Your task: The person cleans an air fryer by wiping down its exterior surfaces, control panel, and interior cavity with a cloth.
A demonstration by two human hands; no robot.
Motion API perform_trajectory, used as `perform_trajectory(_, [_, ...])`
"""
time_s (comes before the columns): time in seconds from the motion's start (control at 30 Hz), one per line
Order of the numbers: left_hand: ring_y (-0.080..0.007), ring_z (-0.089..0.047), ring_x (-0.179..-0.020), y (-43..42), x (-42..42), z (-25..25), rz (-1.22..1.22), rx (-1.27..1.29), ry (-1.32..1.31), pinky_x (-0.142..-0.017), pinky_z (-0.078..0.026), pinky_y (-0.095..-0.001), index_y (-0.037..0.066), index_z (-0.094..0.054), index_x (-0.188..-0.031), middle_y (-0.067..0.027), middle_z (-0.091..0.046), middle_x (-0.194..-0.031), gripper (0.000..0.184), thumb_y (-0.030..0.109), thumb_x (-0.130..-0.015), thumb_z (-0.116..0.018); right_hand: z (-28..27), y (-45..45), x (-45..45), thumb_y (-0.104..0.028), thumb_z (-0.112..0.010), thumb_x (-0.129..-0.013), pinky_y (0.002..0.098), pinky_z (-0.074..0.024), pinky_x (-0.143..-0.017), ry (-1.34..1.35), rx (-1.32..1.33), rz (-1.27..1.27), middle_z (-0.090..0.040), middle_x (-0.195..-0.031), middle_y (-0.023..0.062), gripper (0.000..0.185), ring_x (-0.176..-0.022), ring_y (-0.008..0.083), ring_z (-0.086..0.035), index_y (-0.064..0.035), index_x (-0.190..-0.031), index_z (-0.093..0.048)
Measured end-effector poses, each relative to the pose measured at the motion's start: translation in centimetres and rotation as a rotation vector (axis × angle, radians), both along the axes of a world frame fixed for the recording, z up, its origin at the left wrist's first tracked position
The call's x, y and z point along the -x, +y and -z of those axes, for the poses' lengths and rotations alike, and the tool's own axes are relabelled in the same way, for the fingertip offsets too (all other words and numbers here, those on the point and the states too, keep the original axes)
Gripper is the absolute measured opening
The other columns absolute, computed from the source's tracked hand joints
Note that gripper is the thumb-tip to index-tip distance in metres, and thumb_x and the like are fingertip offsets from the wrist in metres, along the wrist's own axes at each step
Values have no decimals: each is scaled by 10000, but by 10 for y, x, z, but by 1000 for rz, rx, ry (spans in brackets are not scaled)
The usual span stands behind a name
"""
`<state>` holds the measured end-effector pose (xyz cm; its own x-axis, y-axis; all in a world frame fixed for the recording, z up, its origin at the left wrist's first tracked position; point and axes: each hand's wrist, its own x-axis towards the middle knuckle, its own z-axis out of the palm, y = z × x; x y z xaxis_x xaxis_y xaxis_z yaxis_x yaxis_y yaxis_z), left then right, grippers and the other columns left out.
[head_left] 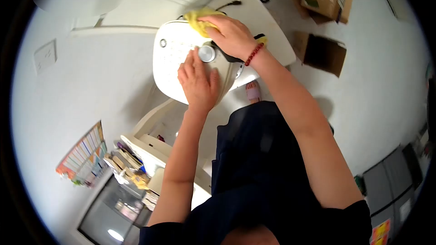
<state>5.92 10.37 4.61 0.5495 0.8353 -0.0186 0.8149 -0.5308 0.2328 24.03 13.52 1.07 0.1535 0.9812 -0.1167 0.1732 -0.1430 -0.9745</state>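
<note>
A white rounded appliance [168, 70], much like a rice cooker, rests on a white seat-like surface [268, 31]. On its top are a round silver knob [206, 53] and a dark part half covered by my right forearm. My left hand [199, 84] lies on the top beside the knob, fingers stretched out. At the far edge my right hand [230, 36], with a red bead bracelet at the wrist, presses a bunched yellow cloth [197, 22] against the appliance. Another bit of yellow shows near that wrist. Behind the cloth lies a black cord with a plug [234, 3].
Open cardboard boxes [324, 54] stand on the floor at the right. A wall socket [45, 56] is at the left. Lower left are a white shelf [145, 152] with cluttered items and a grey screen [106, 215]. My foot [253, 91] is just below the appliance.
</note>
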Motion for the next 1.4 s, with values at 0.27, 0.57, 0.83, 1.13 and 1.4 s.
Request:
perform_trajectory(0.27, [-389,-432,-1240,1,5,-13,-60,22,-150,-1112,-298,-480,-25,-465,-1378,-212,-460,-1375,664,215,-797,-681,-38,-2,24,-161,-515,-933,444,-369,-1048,-425,-354,-288,-684,-1087,121,225,-1133,281,-570,-76,-1054,-684])
perform_trajectory(0.57, [-180,-623,-933,-49,82,-9,-771,391,-1093,-850,-506,-300,-38,-676,-986,-99,-664,-958,228,-42,-831,-509,-55,5,129,-241,-493,-939,464,-487,-824,-419,-140,-891,-676,-923,184,238,-921,373,-626,-103,-1014,-672])
perform_trajectory(0.83, [-340,-541,-1207,-56,88,-37,-680,184,-882,-1042,-417,-362,-26,-606,-1222,-222,-572,-1275,438,-15,-799,-497,-30,48,96,-67,-485,-894,455,-418,-961,-959,-586,-445,-642,-1087,178,240,-1070,354,-568,9,-1088,-606])
perform_trajectory(1.13, [-351,-329,-1408,-13,93,-10,-442,196,-597,-1173,-274,-413,41,-314,-1495,-201,-327,-1533,721,-48,-811,-525,-63,-15,121,-72,-485,-864,471,-460,-903,-906,-524,-795,-607,-1108,215,294,-1036,378,-576,0,-1138,-565])
perform_trajectory(1.4, [-311,-261,-1451,-21,99,1,-341,164,-349,-1193,-243,-388,-21,-339,-1469,-177,-280,-1562,753,-1,-760,-592,-22,84,106,-120,-439,-933,428,-446,-986,-1272,-413,-612,-593,-1221,216,342,-1124,368,-561,19,-1229,-540])
